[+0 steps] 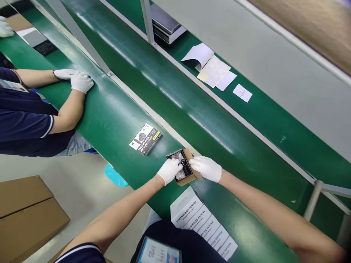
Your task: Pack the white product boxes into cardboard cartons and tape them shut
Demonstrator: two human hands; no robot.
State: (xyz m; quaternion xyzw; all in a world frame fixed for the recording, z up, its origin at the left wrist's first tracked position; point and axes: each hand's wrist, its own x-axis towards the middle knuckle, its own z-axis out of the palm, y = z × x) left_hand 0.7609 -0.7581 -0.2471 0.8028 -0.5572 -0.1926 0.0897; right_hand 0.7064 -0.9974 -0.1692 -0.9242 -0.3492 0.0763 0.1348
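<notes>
pressing down with both gloved hands, we work at a small open cardboard box (189, 174) on the near edge of the green conveyor belt (120, 109). our left hand (170, 170) lies curled over the black tray inside it, fingertips on the dark contents, grasping the box's near-left side. our right hand (206, 168) grips the box's brown flap from the other side, fingers closed on the cardboard. the box sits tilted to the belt's line, and what fills its tray is too small for us to tell.

just below our hands, a row of white printed sleeves (203, 223) lies fanned on the belt edge, close to our body. up the belt to our left, well apart from the box, a finished printed package (145, 138) lies flat, dark with a watch pictured on it.

further along the same side a co-worker in a dark shirt rests two gloved hands (75, 79) together on the belt. across the metal rail (175, 65), on the far green strip, we see loose label sheets (212, 69), a small white card (242, 92) and a scale (166, 22). brown cartons (27, 212) stand on the floor at our left.
</notes>
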